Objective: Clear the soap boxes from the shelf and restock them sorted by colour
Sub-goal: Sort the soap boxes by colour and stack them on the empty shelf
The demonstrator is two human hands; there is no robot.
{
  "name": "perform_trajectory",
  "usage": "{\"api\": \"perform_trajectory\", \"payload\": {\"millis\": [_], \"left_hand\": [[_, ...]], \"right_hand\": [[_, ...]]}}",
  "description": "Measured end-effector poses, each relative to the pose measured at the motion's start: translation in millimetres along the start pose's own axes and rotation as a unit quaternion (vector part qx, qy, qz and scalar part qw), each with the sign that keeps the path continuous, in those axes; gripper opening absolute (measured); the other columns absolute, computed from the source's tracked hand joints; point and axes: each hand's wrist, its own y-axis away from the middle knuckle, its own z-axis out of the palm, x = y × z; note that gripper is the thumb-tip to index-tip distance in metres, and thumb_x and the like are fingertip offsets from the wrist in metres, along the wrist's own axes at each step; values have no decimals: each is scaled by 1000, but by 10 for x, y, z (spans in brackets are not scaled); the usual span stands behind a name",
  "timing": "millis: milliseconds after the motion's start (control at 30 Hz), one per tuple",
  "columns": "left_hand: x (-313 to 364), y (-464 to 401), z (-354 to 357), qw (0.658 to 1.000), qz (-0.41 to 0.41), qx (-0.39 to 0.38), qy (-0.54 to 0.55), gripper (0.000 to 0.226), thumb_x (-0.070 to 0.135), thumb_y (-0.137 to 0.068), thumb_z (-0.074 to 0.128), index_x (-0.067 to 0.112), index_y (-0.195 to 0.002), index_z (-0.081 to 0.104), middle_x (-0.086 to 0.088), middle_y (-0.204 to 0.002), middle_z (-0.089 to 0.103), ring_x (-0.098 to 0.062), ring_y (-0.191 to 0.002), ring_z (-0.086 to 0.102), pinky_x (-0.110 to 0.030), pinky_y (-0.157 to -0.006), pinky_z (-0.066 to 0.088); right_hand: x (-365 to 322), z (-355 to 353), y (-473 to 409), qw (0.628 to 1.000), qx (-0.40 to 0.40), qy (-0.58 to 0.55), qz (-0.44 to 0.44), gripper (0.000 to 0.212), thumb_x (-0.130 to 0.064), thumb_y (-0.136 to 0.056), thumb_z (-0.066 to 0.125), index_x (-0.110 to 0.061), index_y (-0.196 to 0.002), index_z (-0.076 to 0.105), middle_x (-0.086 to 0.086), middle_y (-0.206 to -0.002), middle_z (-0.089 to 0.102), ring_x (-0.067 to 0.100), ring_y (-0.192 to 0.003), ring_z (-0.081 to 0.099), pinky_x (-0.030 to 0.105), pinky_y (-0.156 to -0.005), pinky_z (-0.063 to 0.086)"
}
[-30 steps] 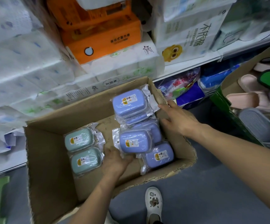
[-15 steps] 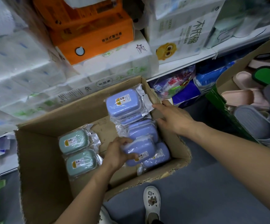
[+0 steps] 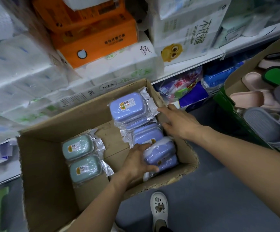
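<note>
Inside the cardboard box (image 3: 40, 164), purple soap boxes (image 3: 127, 108) sit right, green ones (image 3: 78, 146) left, grouped by colour; left hand (image 3: 136, 164) grips a purple box (image 3: 160, 152), while right hand (image 3: 179, 121), fingers relaxed, steadies the box's wall.

Bare gap (image 3: 114, 141) between box stacks

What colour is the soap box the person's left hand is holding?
Lavender blue, in clear plastic wrap; the soap box under the left hand shows best in the head view.

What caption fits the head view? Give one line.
Left hand holds a blue soap box in the cardboard box; right hand rests at its edge.
</note>
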Motion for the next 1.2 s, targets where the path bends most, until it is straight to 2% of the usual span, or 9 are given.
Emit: {"api": "perform_trajectory", "payload": {"millis": [100,267,333,467,600,767,1000,1133,1200], "left_hand": [[-60,1,47,999,2,35,9,68,34,-69,85,37,-126,48,9,-118,56,-11,-100,57,-26,-89,47],[74,-5,-30,951,-90,-38,293,45,-7,-76,77,7,-115,61,1,-107,61,1,-70,63,-18,-63,53],[76,-13,1,954,-108,-38,276,49,-5,-76,78,7,-121,62,0,-115,60,-2,-84,65,-14,-68,51],[56,-12,111,984,-121,81,99,58,22,-76,83,20,-128,56,-3,-127,44,-17,-109,51,-21,-92,42],[91,-8,155,993,-108,2,56,75,32,-83,76,25,-147,39,-4,-146,34,-22,-134,39,-29,-110,33],[215,73,-6,993,-110,-32,1,82,40,-85,73,30,-152,28,-7,-151,32,-28,-138,34,-35,-113,33],[571,740,-831,983,-22,172,-59,70,50,-90,58,24,-150,33,-4,-149,40,-25,-138,33,-38,-110,32],[580,1351,-1332,936,24,324,-131,74,68,-84,36,24,-143,45,1,-134,55,-20,-126,47,-40,-104,41],[479,1676,-1580,912,34,378,-156,71,65,-86,39,21,-140,49,-1,-129,59,-22,-122,52,-40,-101,44]], "right_hand": [[4,1,-20,1000,0,-8,0,57,-25,-97,48,-27,-149,25,5,-140,36,30,-118,51,39,-79,45],[69,-14,-12,999,20,-38,-17,58,-22,-96,48,-29,-149,25,4,-138,38,30,-108,55,42,-80,49],[85,6,29,997,34,-64,-37,63,-19,-95,46,-33,-151,19,5,-137,40,31,-98,58,46,-78,51],[78,59,107,991,73,-103,-48,76,-13,-94,43,-41,-152,3,8,-134,46,32,-79,58,46,-67,51],[51,69,147,991,78,-103,-37,79,-10,-94,44,-38,-154,0,9,-125,50,30,-76,56,44,-64,49],[-14,27,158,996,51,-73,-17,84,-18,-93,51,-34,-154,-3,12,-138,42,34,-93,59,42,-70,50],[-594,-329,413,997,81,13,-6,58,-28,-93,52,-19,-147,32,9,-150,31,31,-131,39,45,-99,44],[-1240,-555,692,986,143,33,-75,56,-32,-97,49,-21,-149,32,4,-154,30,25,-139,32,41,-114,26],[-1630,-609,819,981,163,18,-107,55,-37,-98,45,-21,-149,32,2,-153,33,23,-138,35,42,-113,29]]}}
